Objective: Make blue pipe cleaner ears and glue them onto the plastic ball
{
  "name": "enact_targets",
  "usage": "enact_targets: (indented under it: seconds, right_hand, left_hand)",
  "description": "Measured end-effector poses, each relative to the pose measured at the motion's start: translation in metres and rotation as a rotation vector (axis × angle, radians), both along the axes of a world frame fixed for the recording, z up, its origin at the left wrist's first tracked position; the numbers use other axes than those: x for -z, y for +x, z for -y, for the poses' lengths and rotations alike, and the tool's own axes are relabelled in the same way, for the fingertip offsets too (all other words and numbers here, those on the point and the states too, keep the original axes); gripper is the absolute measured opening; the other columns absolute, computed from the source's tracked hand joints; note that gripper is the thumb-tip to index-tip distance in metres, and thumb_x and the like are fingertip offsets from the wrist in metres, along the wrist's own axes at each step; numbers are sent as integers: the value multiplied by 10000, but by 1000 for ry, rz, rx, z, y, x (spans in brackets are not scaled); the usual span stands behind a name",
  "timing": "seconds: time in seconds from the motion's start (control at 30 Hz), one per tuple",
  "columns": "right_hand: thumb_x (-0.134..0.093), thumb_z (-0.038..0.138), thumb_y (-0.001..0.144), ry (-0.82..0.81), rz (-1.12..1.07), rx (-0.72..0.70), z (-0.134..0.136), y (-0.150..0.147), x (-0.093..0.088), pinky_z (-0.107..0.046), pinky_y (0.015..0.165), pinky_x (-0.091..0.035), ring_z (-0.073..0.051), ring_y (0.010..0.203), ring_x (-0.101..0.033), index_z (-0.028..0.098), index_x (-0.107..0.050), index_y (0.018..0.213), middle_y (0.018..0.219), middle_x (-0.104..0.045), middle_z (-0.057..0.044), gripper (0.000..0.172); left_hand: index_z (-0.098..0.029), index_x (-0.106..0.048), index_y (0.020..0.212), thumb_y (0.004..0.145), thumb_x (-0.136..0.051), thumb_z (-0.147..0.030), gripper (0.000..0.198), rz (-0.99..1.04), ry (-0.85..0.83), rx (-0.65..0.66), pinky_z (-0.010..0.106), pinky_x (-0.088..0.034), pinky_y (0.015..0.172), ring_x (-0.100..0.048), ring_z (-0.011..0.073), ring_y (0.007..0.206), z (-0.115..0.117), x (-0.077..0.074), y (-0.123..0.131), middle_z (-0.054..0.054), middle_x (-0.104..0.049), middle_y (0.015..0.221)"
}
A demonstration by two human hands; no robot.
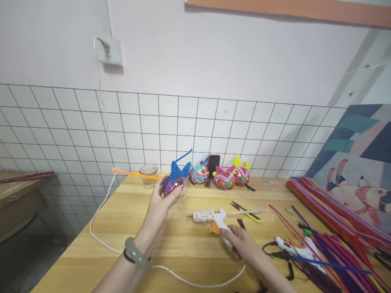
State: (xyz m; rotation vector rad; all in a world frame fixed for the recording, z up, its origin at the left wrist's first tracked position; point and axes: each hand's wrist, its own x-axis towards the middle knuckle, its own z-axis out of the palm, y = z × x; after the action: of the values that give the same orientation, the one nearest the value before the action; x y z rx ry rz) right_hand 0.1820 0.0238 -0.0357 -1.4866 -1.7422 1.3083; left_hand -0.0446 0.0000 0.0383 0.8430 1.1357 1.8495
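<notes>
My left hand point(163, 197) is wrapped round a clear plastic ball point(183, 191) partly covered in purple and blue pipe cleaner, with two blue ear-like points point(180, 171) on top. A loose blue strand sticks up from it, and an orange pipe cleaner point(137, 174) reaches out leftward beside the hand. My right hand point(238, 240) grips the handle of a white hot glue gun point(206, 216) with an orange trigger. Its nozzle points left, below the ball and apart from it, and a glue stick extends from its back.
A glass cup point(148, 175), several finished pipe-cleaner figures point(224, 178) and a black phone point(214, 162) stand near the wall. Yellow-handled scissors point(247, 212) lie mid-table. At right are a second glue gun point(301, 250) and bundles of pipe cleaners point(339, 260). A white cord point(183, 278) crosses the front.
</notes>
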Motion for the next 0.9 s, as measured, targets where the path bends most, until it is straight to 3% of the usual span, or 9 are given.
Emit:
enact_targets:
  seconds: [0.13, 0.2, 0.3, 0.43, 0.53, 0.63, 0.77, 0.9]
  right_hand:
    - [-441, 491, 789, 123, -259, 93, 4, 2, -11, -266, 550, -480, -165, 560, -608, 186, -447, 890, 674, -615, -15, 321]
    - [-528, 461, 760, 232, -408, 182, 8, 4, -17, -310, 664, -494, -204, 682, -638, 191, -439, 954, 766, -649, -48, 345]
    - [-575, 439, 737, 320, -453, 207, 14, 6, -25, -306, 668, -462, -212, 677, -613, 198, -437, 1016, 669, -647, -12, 394]
    - [-544, 474, 751, 295, -311, 123, 22, 6, -30, -264, 551, -408, -167, 509, -491, 195, -530, 739, 464, -514, 38, 280]
    - [-476, 531, 785, 317, -223, 67, 27, 7, -34, -248, 519, -386, -156, 504, -458, 202, -490, 526, 469, -501, 10, 420]
    - [-423, 574, 796, 302, -180, 47, 32, 10, -40, -254, 525, -393, -168, 522, -481, 193, -539, 500, 523, -564, -26, 496]
    - [-481, 557, 767, 264, -282, 37, 37, 12, -45, -304, 638, -437, -211, 582, -564, 182, -655, 784, 549, -629, -33, 414]
    - [-489, 525, 781, 272, -325, 9, 43, 12, -47, -323, 630, -447, -196, 516, -549, 170, -602, 1037, 509, -593, -1, 452]
  left_hand:
    - [-231, -504, 1168, 632, -748, -303, 593, -1, -9, -5, 362, -483, 841, -574, 248, 1043, 0, 0, -1, 116, -539, 1244]
    - [-232, -506, 1160, 623, -753, -302, 595, 19, -20, 8, 357, -499, 811, -576, 251, 1037, 0, 0, 0, 116, -546, 1232]
    - [-224, -509, 1149, 599, -764, -307, 612, 39, -42, 36, 340, -521, 742, -601, 252, 983, 1, -2, 1, 121, -575, 1186]
    - [-209, -506, 1148, 571, -775, -305, 644, -12, -95, 7, 317, -517, 705, -610, 249, 957, 0, -3, 4, 123, -583, 1169]
    - [-195, -497, 1146, 575, -772, -302, 643, -77, -95, -17, 327, -487, 793, -577, 249, 1021, -2, 0, 6, 123, -569, 1187]
    - [-186, -480, 1148, 601, -755, -291, 621, -145, -71, -14, 346, -447, 875, -547, 247, 1069, -2, 3, 9, 124, -552, 1202]
    - [-187, -474, 1148, 625, -736, -284, 593, -199, -80, 4, 359, -440, 887, -554, 243, 1056, -1, 6, 14, 122, -555, 1192]
    - [-190, -490, 1130, 644, -716, -287, 545, -296, -66, 20, 353, -433, 898, -569, 236, 1033, -2, 11, 21, 113, -582, 1159]
